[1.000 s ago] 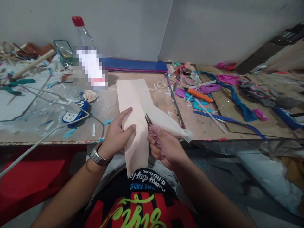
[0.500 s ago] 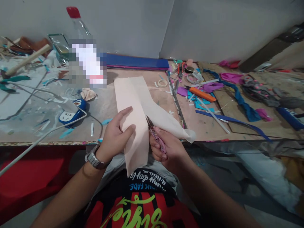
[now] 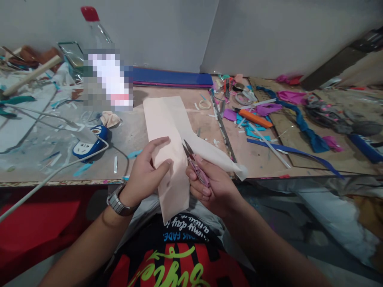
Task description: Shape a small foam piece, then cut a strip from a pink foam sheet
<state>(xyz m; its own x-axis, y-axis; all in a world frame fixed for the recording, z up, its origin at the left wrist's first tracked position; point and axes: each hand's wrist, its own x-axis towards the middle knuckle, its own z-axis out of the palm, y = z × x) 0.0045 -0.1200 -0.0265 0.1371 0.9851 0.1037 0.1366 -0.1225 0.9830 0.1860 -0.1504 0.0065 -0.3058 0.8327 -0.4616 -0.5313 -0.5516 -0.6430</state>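
Note:
A long cream sheet of paper [image 3: 163,115] lies partly on the table and hangs over its front edge toward my lap. My left hand [image 3: 151,169] grips its left side, thumb and index finger on top and the other fingers hidden beneath. In my right hand [image 3: 209,179] is a pair of small pink-handled scissors [image 3: 200,170], fingers wrapped round the handles. Their dark blades are parted at the paper's right edge. A paler strip [image 3: 209,149] of the same sheet spreads off to the right, its end curling at the table edge.
A blue-and-white power socket [image 3: 90,143] with a white cable stands at the left. Behind the paper lies a stack of blue sheets [image 3: 173,79]. To the right are a tape roll [image 3: 205,104], an orange cutter [image 3: 255,118] and coloured scraps. A red-capped bottle [image 3: 89,14] stands at the back.
The scissors have opened wider and their blades have shifted slightly up and left along the paper's edge. My left hand keeps its hold with hardly any movement.

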